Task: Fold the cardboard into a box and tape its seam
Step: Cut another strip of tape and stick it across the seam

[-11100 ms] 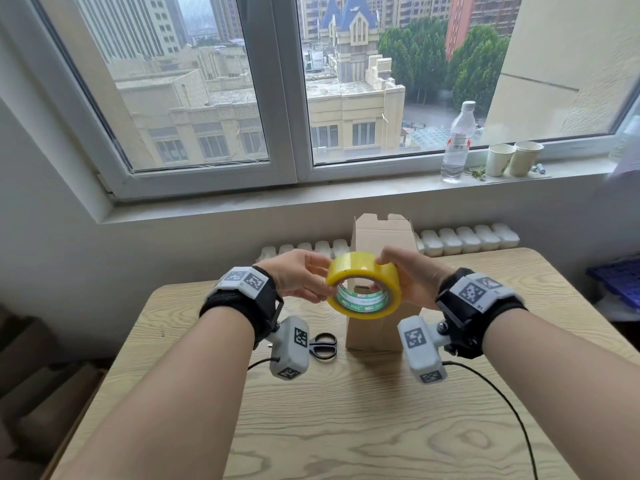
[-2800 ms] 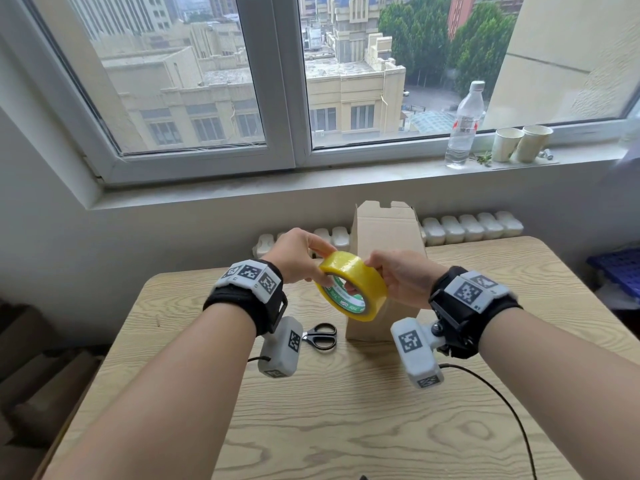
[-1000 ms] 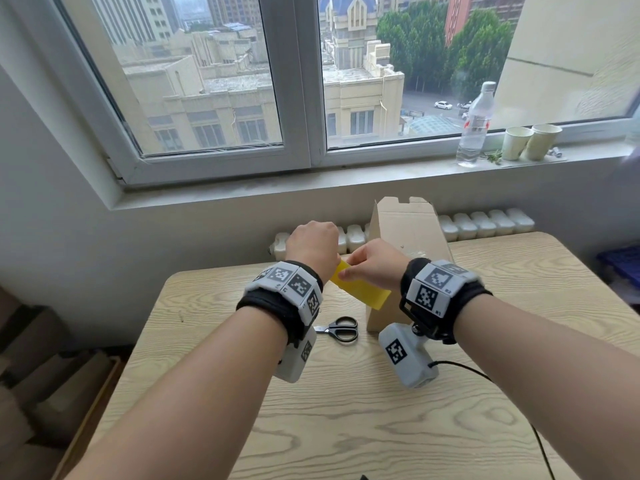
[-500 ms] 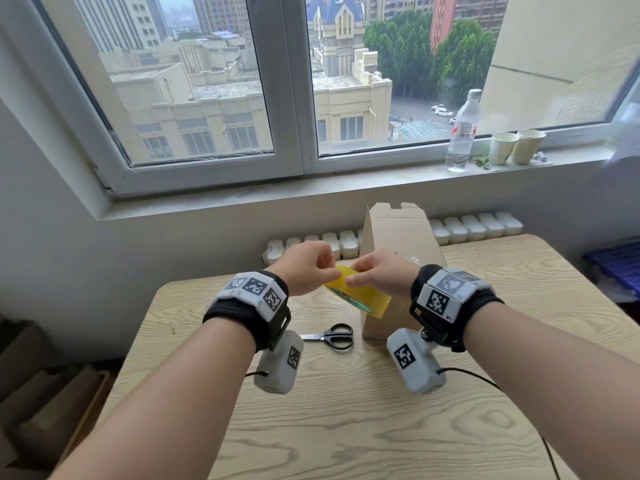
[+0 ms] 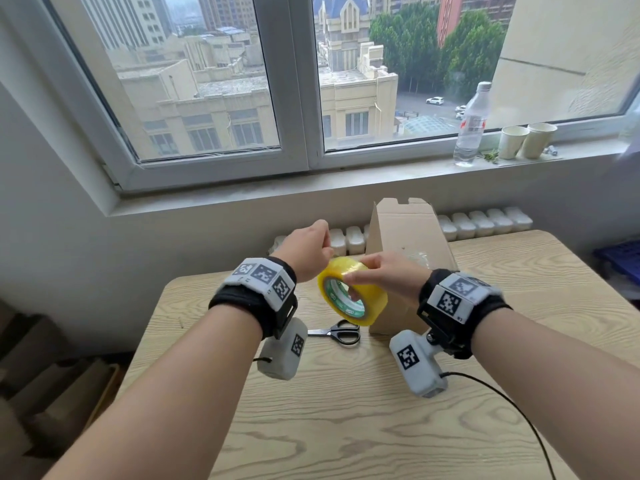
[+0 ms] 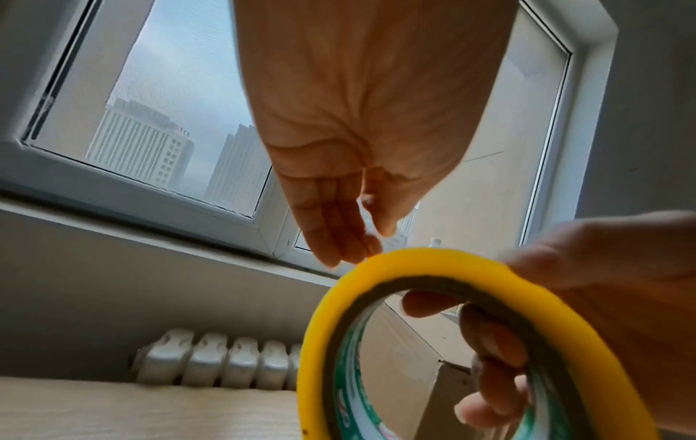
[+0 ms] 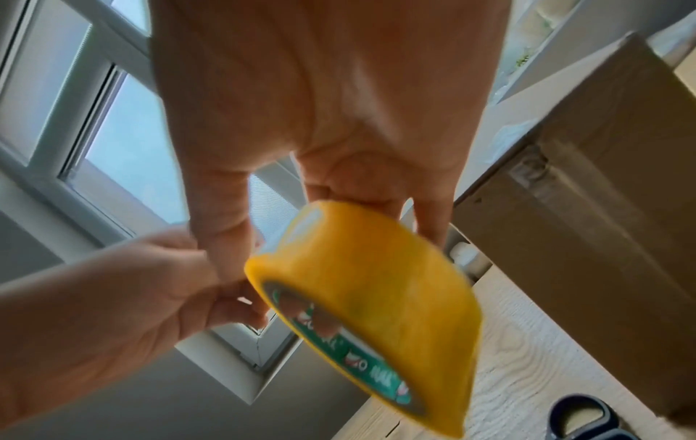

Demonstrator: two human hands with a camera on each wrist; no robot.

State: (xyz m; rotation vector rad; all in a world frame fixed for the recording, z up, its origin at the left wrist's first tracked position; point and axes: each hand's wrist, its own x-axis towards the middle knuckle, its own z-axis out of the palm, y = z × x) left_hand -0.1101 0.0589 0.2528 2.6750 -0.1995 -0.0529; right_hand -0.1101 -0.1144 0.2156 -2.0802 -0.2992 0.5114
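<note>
A yellow tape roll [image 5: 351, 294] hangs above the table, in front of the upright cardboard box [image 5: 408, 237]. My right hand [image 5: 384, 275] grips it, fingers through the core and thumb on the outer face. In the left wrist view those fingers [image 6: 489, 336] show inside the roll [image 6: 433, 268]. My left hand [image 5: 311, 247] is curled just up and left of the roll. Its thumb and fingertips [image 6: 371, 241] pinch together at the roll's top edge, seemingly on the tape's loose end. The right wrist view shows the roll [image 7: 376, 268], the left hand [image 7: 132, 297] and clear tape across the box [image 7: 583, 178].
Black-handled scissors [image 5: 337, 332] lie on the wooden table [image 5: 346, 410] left of the box. A wrist-camera cable [image 5: 502, 403] trails over the table's right side. A water bottle [image 5: 471, 126] and two paper cups [image 5: 514, 142] stand on the sill; a radiator [image 5: 481, 223] runs behind.
The roll has turned so that its core faces me, and it sits a little lower. My left hand has lifted up and to the left, away from the right hand.
</note>
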